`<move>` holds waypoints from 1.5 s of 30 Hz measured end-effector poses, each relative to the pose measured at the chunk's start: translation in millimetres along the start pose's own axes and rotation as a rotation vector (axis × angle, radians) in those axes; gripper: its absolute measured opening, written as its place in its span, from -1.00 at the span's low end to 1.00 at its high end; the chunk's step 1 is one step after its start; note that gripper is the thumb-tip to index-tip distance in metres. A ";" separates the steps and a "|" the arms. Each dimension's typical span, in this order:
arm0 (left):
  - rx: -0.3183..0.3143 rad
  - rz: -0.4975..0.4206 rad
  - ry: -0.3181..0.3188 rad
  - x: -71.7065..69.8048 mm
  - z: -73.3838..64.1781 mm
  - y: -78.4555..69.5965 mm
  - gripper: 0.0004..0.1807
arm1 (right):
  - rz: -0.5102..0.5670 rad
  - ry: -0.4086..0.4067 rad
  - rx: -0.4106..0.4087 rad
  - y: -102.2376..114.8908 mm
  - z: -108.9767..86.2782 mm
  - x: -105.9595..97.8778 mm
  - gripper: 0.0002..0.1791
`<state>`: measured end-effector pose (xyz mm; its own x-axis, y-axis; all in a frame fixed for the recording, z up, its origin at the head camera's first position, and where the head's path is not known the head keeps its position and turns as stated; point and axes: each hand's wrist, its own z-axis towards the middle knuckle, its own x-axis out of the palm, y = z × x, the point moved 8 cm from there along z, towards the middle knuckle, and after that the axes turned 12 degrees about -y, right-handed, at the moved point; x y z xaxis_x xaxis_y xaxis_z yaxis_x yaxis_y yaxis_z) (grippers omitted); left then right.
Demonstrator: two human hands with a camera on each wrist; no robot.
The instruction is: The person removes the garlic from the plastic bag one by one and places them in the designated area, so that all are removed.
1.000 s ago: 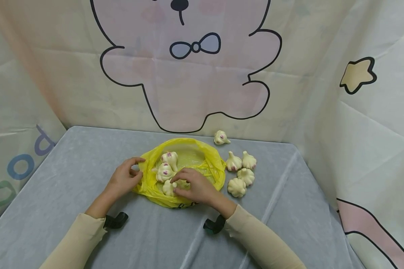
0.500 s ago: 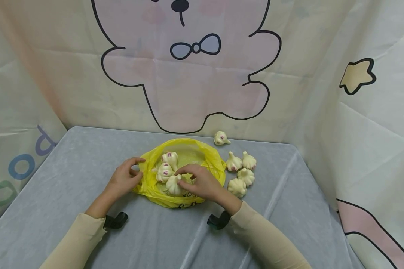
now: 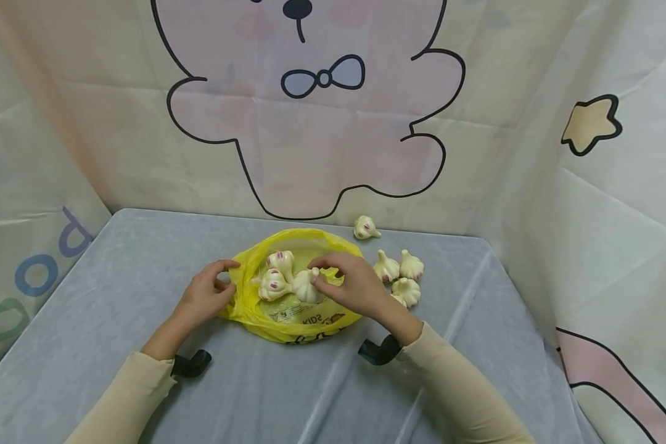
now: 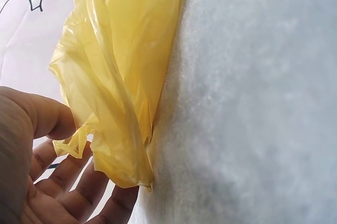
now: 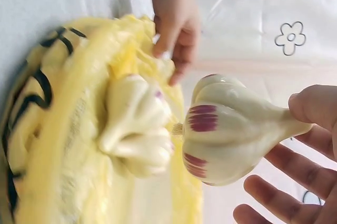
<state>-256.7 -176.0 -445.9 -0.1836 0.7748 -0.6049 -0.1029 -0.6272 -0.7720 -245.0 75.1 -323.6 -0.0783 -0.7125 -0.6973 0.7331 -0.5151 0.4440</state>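
A yellow plastic bag (image 3: 266,327) lies with its mouth spread wide on the table. My left hand (image 3: 206,293) pinches its left edge; in the left wrist view, thumb and fingers have the thin film (image 4: 116,77) between them. Over the bag's opening, my right hand (image 3: 361,288) holds a garlic bulb (image 3: 305,287) by the stem. Purple streaks mark that garlic bulb (image 5: 226,129) in the right wrist view, its stem between thumb and fingers. Two more garlic bulbs (image 3: 274,285) rest inside the bag, against its left side.
Right of the bag, several garlic bulbs (image 3: 405,291) sit close together, one partly hidden behind my right hand. Another bulb (image 3: 365,227) lies alone by the back edge of the grey-covered table (image 3: 255,394). A printed curtain (image 3: 333,142) hangs behind.
My right hand has lifted the garlic bulb from the bag's bottom and carried it up and to the right. My left hand stays at the bag's edge.
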 end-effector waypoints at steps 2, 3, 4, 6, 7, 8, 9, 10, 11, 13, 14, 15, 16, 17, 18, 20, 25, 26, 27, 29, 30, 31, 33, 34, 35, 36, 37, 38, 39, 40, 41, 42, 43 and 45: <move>0.001 0.001 -0.002 -0.3 0.4 0.3 -0.52 | -0.013 -0.002 0.004 -0.8 2.3 -8.4 -0.79; 0.002 0.002 -0.004 -0.4 0.6 0.2 -0.52 | -0.017 -0.001 0.012 -1.9 3.0 -12.6 -0.78; 0.003 0.002 -0.004 -0.6 0.7 0.2 -0.52 | -0.020 -0.003 0.022 -3.0 3.7 -16.9 -0.77; 0.005 0.001 -0.003 -0.5 0.9 0.2 -0.52 | -0.030 -0.006 0.040 -6.7 4.5 -25.1 -0.76; 0.006 0.001 -0.003 -0.6 0.9 0.2 -0.52 | -0.034 -0.011 0.049 -8.7 4.8 -29.5 -0.76; 0.007 0.001 -0.003 -0.7 0.9 0.1 -0.52 | -0.036 -0.018 0.058 -10.7 5.0 -34.1 -0.76; 0.007 0.000 -0.003 -0.8 0.8 0.0 -0.52 | -0.039 -0.027 0.064 -13.0 5.0 -38.5 -0.76; 0.007 -0.001 -0.003 -0.9 0.8 0.1 -0.52 | -0.040 -0.037 0.071 -15.4 5.0 -42.9 -0.76; 0.006 -0.002 -0.003 -0.9 0.7 0.1 -0.52 | -0.047 -0.046 0.076 -18.2 4.9 -47.2 -0.76; 0.004 -0.002 -0.004 -1.2 0.4 0.4 -0.52 | -0.055 -0.066 0.093 -23.9 4.1 -56.0 -0.75; 0.004 -0.002 -0.004 -1.3 0.3 0.6 -0.52 | -0.057 -0.075 0.104 -27.0 3.5 -60.1 -0.75; 0.003 -0.003 -0.004 -1.4 0.3 0.9 -0.52 | -0.061 -0.084 0.113 -30.1 2.8 -64.1 -0.75; 0.003 -0.003 -0.004 -1.2 0.4 1.0 -0.52 | -0.065 -0.090 0.121 -33.4 1.7 -67.9 -0.75; 0.003 -0.003 -0.005 -1.1 0.5 1.2 -0.52 | -0.073 -0.097 0.130 -36.8 0.3 -71.5 -0.75; 0.003 -0.003 -0.005 -1.0 0.6 1.5 -0.52 | -0.078 -0.104 0.140 -39.9 -1.1 -75.1 -0.75; 0.003 -0.004 -0.007 -0.9 0.9 1.7 -0.52 | -0.093 -0.113 0.155 -46.8 -4.6 -81.4 -0.76; 0.003 -0.004 -0.010 -0.8 0.8 1.8 -0.52 | -0.138 -0.142 0.180 -63.7 -15.4 -97.3 -0.77; 0.004 -0.003 -0.010 -0.9 0.7 1.7 -0.52 | -0.149 -0.148 0.185 -67.1 -17.9 -100.7 -0.78; 0.004 -0.003 -0.009 -0.9 0.5 1.6 -0.52 | -0.159 -0.154 0.191 -71.2 -20.4 -104.1 -0.78; 0.004 -0.003 -0.009 -0.9 0.1 1.6 -0.52 | -0.183 -0.165 0.206 -79.3 -25.8 -111.1 -0.78; 0.004 -0.004 -0.009 -0.9 -0.1 1.6 -0.52 | -0.195 -0.169 0.215 -83.4 -28.7 -114.6 -0.78; 0.004 -0.004 -0.008 -0.9 -0.2 1.5 -0.52 | -0.208 -0.172 0.225 -87.7 -31.8 -118.3 -0.78; 0.003 -0.006 -0.008 -0.8 -0.3 1.3 -0.52 | -0.236 -0.175 0.245 -96.6 -37.9 -125.0 -0.78; 0.003 -0.006 -0.008 -0.8 -0.2 1.2 -0.52 | -0.250 -0.175 0.254 -100.6 -41.0 -128.3 -0.78; 0.003 -0.006 -0.008 -0.8 -0.2 1.2 -0.52 | -0.264 -0.174 0.261 -105.0 -44.1 -131.1 -0.78; 0.003 -0.006 -0.007 -0.7 -0.3 1.1 -0.52 | -0.275 -0.175 0.270 -109.5 -47.2 -133.9 -0.78; 0.004 -0.004 -0.008 -0.7 -0.2 0.9 -0.52 | -0.286 -0.175 0.278 -113.7 -50.3 -136.4 -0.79; 0.005 -0.003 -0.008 -0.7 -0.2 0.8 -0.52 | -0.297 -0.175 0.287 -117.9 -53.4 -138.6 -0.79; 0.005 -0.003 -0.008 -0.7 -0.1 0.8 -0.52 | -0.304 -0.174 0.297 -121.4 -56.3 -140.8 -0.79; 0.004 -0.002 -0.009 -0.8 -0.1 0.8 -0.52 | -0.309 -0.170 0.306 -125.0 -59.1 -142.3 -0.79; 0.004 -0.001 -0.009 -0.9 -0.2 0.8 -0.52 | -0.316 -0.167 0.311 -128.4 -61.8 -143.5 -0.79; 0.003 0.000 -0.009 -0.9 -0.2 0.9 -0.52 | -0.320 -0.161 0.320 -131.4 -64.3 -144.6 -0.78; 0.003 0.000 -0.009 -0.9 -0.1 0.9 -0.52 | -0.322 -0.157 0.325 -134.4 -66.8 -145.4 -0.78; 0.001 0.003 -0.011 -0.9 0.0 1.0 -0.52 | -0.329 -0.146 0.331 -139.6 -71.3 -146.6 -0.76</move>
<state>-256.6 -177.3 -446.1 -0.1949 0.7721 -0.6049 -0.1029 -0.6294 -0.7702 -287.7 285.5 -323.6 -0.3816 -0.5336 -0.7548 0.4011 -0.8313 0.3849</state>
